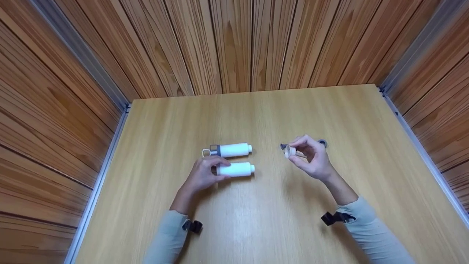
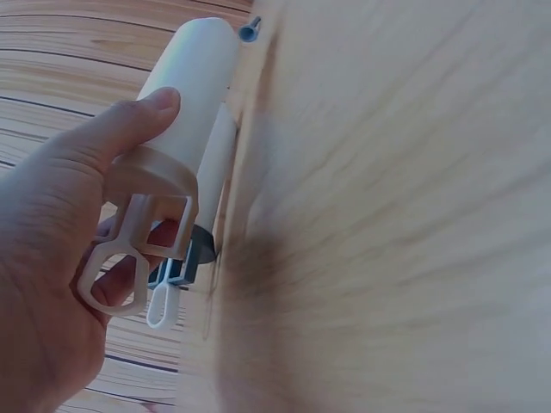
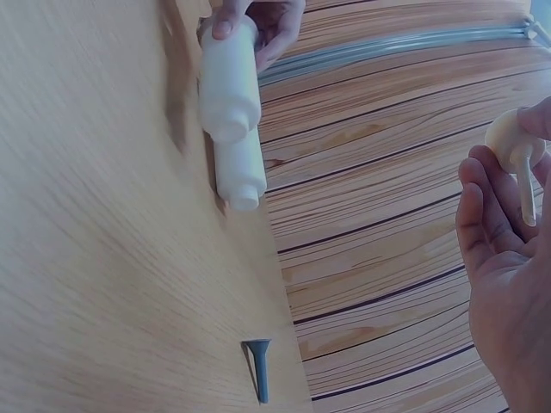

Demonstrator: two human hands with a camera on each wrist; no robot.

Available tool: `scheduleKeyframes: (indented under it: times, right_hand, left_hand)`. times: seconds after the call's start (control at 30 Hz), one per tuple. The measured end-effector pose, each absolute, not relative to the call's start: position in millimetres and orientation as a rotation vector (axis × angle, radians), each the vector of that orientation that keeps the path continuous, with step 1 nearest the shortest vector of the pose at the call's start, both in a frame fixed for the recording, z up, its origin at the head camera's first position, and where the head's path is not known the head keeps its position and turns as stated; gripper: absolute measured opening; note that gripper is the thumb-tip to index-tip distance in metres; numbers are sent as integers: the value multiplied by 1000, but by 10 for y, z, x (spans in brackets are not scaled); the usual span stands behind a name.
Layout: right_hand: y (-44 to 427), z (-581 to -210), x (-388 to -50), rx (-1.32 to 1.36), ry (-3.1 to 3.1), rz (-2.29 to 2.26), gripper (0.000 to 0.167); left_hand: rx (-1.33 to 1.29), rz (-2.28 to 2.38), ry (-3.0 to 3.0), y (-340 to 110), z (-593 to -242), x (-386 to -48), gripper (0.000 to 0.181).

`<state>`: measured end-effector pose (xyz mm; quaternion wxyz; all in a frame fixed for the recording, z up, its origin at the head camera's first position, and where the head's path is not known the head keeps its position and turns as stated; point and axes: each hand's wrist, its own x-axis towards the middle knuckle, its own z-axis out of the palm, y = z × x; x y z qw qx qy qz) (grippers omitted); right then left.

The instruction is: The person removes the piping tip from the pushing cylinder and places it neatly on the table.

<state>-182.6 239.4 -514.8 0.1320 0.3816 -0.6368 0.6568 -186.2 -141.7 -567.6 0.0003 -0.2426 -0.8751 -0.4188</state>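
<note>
My left hand (image 1: pixel 207 171) grips the lower white syringe-like tube (image 1: pixel 238 169) near its beige collar (image 2: pixel 155 172); a beige ring handle (image 2: pixel 112 275) sticks out behind that collar, by the palm. The tube's narrow tip points right. Just beyond it lies a second white tube (image 1: pixel 234 150) with a dark grey collar (image 1: pixel 215 150) and a pale ring handle (image 1: pixel 206 152). In my right hand (image 1: pixel 313 157), thumb and fingers pinch a beige round piece (image 3: pixel 512 142) with a thin stem, held above the table and apart from both tubes.
A dark grey flared piece with a stem (image 3: pixel 261 370) lies on the wooden table (image 1: pixel 263 220) beyond the right hand. A round dark grey part (image 1: pixel 322 142) shows past the fingers; whether they are one piece, I cannot tell. Wood-panelled walls (image 1: pixel 234 44) enclose the table.
</note>
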Motion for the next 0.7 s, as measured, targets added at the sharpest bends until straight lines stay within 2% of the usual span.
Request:
scheduleKeyframes:
  times: [0.23,0.7]
  right_hand:
    - [2382,-5145,-1806,1085,-1849,1932,30]
    - [2359,-5162,-1818,1120,-1853,1911,27]
  left_hand:
    - [-777,-1237,-2789,-1399,-5713,-1872,34]
    - [-691,-1317,-2920,-1426,-5744,-1894,36]
